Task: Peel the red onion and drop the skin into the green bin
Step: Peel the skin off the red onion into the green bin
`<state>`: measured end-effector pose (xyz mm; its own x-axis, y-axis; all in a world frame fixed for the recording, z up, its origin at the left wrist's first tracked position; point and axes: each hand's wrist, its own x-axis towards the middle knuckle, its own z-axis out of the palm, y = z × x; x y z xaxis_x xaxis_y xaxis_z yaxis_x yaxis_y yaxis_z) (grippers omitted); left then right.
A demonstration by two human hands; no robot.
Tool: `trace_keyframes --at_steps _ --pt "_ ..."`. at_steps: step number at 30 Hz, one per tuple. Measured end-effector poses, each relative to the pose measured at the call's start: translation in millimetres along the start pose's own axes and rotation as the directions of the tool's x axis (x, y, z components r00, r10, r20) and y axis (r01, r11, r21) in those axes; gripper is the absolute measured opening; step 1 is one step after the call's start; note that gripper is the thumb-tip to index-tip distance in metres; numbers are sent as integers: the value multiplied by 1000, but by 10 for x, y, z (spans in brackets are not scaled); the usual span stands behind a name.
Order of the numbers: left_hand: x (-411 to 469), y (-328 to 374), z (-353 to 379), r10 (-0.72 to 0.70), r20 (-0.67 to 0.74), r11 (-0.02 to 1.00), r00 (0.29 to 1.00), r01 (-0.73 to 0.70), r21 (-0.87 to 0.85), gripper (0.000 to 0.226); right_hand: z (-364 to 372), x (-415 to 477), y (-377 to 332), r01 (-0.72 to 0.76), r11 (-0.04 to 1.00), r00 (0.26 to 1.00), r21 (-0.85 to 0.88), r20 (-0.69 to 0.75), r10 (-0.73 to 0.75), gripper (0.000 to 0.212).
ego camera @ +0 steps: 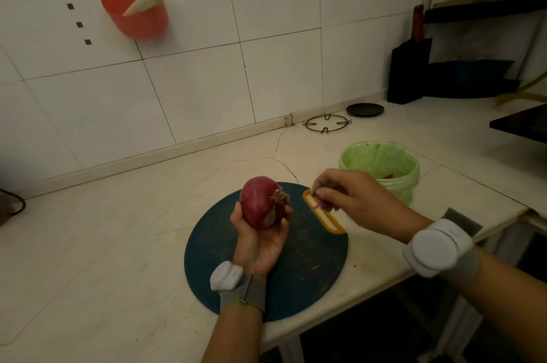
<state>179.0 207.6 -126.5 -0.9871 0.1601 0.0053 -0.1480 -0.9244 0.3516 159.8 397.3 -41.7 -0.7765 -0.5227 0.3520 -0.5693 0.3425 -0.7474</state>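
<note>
So the left hand point(260, 232) cups the red onion point(260, 199) from below, fingers curled round it, root end turned toward the camera. It's held over the dark cutting board point(296, 274), I guess so stray bits land there and not on the worktop point(118, 229). The right hand point(349, 194) has its fingertips pinched on a small scrap of skin point(318, 202) just beside the onion. The green bin point(381, 152) sits right behind that hand, so dropping it looks like a short reach.

Onion point(260, 199) in left hand point(260, 241), skin point(318, 205) in right hand point(352, 194)
</note>
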Motion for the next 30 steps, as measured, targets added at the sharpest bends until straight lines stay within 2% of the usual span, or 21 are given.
trace_keyframes --at_steps 2,4,6,9,13,15,18,21,23,26,28,30 --pt "-4 3 1 -16 21 1000 1000 16 14 99 -170 27 4 -14 993 984 -118 -179 -7 10" --pt "-11 2 4 -32 39 998 999 30 52 101 -381 59 33 -66 971 934 -231 -357 -21 10" --pt "-11 -3 6 -49 50 993 998 43 107 104 -560 103 142 -153 941 899 -300 -437 7 12" --pt "-5 -19 8 -69 58 983 996 58 176 107 -690 164 348 -292 872 901 -393 -418 113 19" --pt "-9 -15 4 -63 67 974 996 47 223 102 -707 181 462 -350 786 904 -510 -405 139 13" --pt "-6 -17 -2 -47 58 974 997 33 225 101 -670 171 434 -338 810 897 -479 -425 123 7" --pt "-6 -18 -1 -27 37 974 999 18 226 102 -547 178 345 -231 878 899 -420 -437 27 10" --pt "-11 -20 17 -9 17 974 1000 5 228 100 -401 169 138 -47 920 935 -389 -341 -96 12" --pt "-14 -22 22 4 3 971 1000 -5 239 99 -257 119 -29 94 941 975 -324 -160 -152 16" --pt "-23 -31 28 26 -1 964 1000 -25 266 96 -5 66 -180 263 917 965 -298 99 -244 37" --pt "-29 -33 33 44 13 961 999 -46 274 87 119 79 -179 337 881 940 -332 166 -297 35" --pt "-31 -31 40 55 13 955 998 -56 290 87 181 95 -156 361 861 932 -358 173 -319 35"
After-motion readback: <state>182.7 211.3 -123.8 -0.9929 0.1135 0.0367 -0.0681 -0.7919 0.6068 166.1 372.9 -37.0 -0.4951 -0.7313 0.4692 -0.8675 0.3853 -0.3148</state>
